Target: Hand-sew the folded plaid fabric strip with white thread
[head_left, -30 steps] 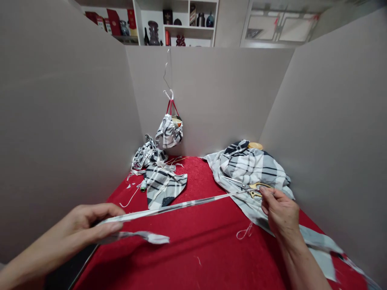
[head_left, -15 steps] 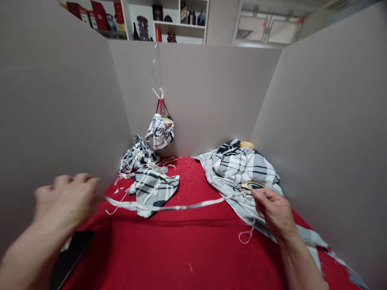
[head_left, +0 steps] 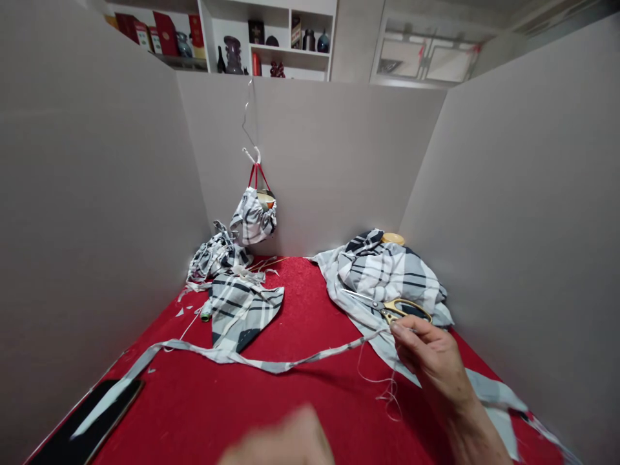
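Note:
My right hand (head_left: 429, 358) pinches one end of a long plaid fabric strip (head_left: 252, 359), just below gold-handled scissors (head_left: 394, 310). The strip runs left across the red cloth, and its far end lies over a black phone (head_left: 84, 423). My left hand (head_left: 276, 442) is blurred at the bottom edge, away from the strip, with its fingers hard to make out. The scissors rest on a heap of grey-and-white plaid fabric (head_left: 382, 271). A thin loose thread (head_left: 382, 381) trails beneath my right hand.
A cut plaid piece (head_left: 242, 313), a crumpled plaid bundle (head_left: 216, 255) and a green thread spool (head_left: 206, 310) sit at the back left. A plaid bag (head_left: 252, 218) hangs from a wire hook. Grey partition walls (head_left: 87, 194) flank the red-covered table (head_left: 300, 290).
My left hand has let go of the strip and moved down to the bottom edge. The strip now lies along the red cloth, reaching over the phone. My right hand still holds its end.

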The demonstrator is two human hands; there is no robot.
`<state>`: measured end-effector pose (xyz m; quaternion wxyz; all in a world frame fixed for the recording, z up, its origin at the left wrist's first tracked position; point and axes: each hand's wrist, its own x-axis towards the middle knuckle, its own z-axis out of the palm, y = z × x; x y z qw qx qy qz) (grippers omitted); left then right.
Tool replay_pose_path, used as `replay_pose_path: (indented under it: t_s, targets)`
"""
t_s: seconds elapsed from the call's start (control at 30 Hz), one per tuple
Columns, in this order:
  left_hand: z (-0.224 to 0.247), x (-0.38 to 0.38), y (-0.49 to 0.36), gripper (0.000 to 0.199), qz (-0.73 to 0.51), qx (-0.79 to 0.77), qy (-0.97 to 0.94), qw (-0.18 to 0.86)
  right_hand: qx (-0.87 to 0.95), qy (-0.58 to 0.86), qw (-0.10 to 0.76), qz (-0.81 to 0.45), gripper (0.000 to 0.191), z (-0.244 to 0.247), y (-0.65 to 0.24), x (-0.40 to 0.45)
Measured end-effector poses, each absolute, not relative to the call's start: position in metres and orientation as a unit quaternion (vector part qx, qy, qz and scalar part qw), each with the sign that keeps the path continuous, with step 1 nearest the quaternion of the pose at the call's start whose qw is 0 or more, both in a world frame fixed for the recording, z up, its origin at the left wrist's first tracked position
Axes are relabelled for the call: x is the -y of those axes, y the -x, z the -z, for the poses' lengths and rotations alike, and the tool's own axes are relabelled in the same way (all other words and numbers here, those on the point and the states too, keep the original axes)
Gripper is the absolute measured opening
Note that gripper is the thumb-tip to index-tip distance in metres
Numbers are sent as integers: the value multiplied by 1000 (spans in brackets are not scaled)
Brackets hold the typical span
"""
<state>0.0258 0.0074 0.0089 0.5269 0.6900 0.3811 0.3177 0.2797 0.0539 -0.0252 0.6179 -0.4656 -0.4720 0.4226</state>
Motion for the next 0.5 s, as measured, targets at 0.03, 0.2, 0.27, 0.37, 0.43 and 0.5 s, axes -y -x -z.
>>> replay_pose_path:
  t_s: [0.03, 0.2, 0.27, 0.37, 0.43, 0.5]
  targets:
    - [-11, -17, -26, 18, -336, -388, -687, 515, 467, 452, 623, -435, 25, 24, -279, -52]
    - [9, -78, -44, 35, -372, -400, -694, 470, 445, 406, 639, -477, 23, 20, -274, -50]
    - [24, -92, -47, 45, -289, -373, -715, 516, 441, 405, 643, -477, 23, 21, -274, -50]
    - [37, -95, -42, 50, -244, -353, -678, 597, 443, 409, 644, -470, 22, 23, -275, -52]
    - [37, -91, -34, 47, -254, -351, -636, 639, 445, 414, 642, -467, 21, 25, -276, -53]
    - [32, -88, -26, 43, -261, -353, -617, 653, 443, 420, 640, -467, 21, 26, -277, -53]
